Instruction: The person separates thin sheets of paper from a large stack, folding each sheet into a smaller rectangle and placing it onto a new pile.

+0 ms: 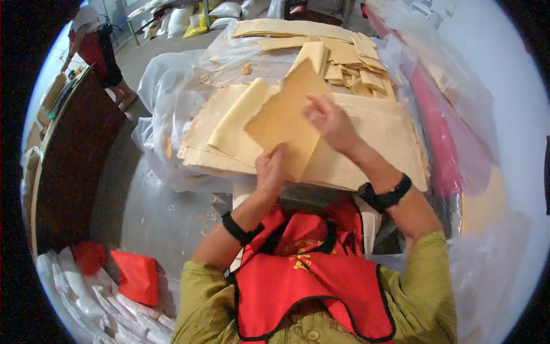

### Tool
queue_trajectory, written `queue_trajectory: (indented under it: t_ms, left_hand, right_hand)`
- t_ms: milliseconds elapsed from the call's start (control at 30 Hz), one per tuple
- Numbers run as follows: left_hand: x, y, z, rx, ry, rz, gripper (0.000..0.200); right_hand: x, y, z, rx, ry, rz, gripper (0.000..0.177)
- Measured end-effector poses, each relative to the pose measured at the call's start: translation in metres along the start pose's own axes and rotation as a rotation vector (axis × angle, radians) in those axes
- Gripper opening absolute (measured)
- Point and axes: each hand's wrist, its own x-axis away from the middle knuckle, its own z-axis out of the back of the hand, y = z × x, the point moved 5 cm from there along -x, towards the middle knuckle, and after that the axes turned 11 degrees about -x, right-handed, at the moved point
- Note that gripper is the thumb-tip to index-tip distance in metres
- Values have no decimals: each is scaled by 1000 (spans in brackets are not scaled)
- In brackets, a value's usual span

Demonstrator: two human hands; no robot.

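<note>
A long table [172,74] draped in clear plastic is seen, with a second person [91,43] standing well apart from it at the far left. On the table a broad stack of thin tan sheets [378,143] is spread flat. Behind the stack, a heap of folded pieces [349,57] is laid toward the far end, so part of the work is judged to be done. The thick flat stack is judged to be what remains. One folded sheet [235,123] is laid on the left part of the stack. A single sheet [281,123] is held up above the stack, tilted, with one corner pointing away. Its lower edge is pinched by the left hand [269,172], and its right edge is gripped by the right hand [329,121], with the fingers curled around it. This sheet is judged not yet folded.
</note>
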Motion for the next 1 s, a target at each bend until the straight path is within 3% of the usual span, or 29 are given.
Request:
queue_trajectory:
  t_ms: [67, 167, 200, 300, 367, 433, 500, 600, 833, 933, 967, 1000]
  left_hand:
    - [4, -2, 19, 99, 44, 218, 22]
    - [-6, -20, 43, 163, -23, 277, 24]
    - [-3, -25, 52, 108, -34, 424, 27]
    - [18, 24, 75, -347, -324, 519, 31]
    - [-9, 55, 103, -992, -92, 70, 37]
    - [-34, 96, 107, -1363, 151, -322, 36]
    - [-63, 97, 111, -1413, 426, -905, 34]
    - [-109, 88, 114, -1719, 237, -453, 32]
    - [-106, 121, 72, -1398, -195, -94, 24]
    - [-70, 108, 41, -1154, -154, -702, 19]
    - [-50, 101, 22, -1145, -156, -775, 13]
    - [-25, 98, 2, -1224, -255, -687, 9]
  right_hand:
    - [-8, 24, -28, 560, -30, 343, 63]
    - [-6, 59, -56, 910, -235, 132, 73]
    - [-6, 75, -62, 932, -345, 19, 79]
    - [-4, 82, -65, 917, -302, 36, 79]
    - [-4, 86, -67, 915, -305, 15, 78]
    - [-4, 85, -66, 924, -313, -1, 77]
    - [-5, 81, -66, 941, -324, -8, 77]
    - [-4, 80, -65, 914, -312, 14, 75]
    - [0, 75, -63, 838, -254, 72, 73]
    - [0, 72, -60, 822, -254, 96, 66]
    - [-2, 69, -60, 836, -270, 65, 62]
    - [-3, 68, -60, 849, -289, 36, 58]
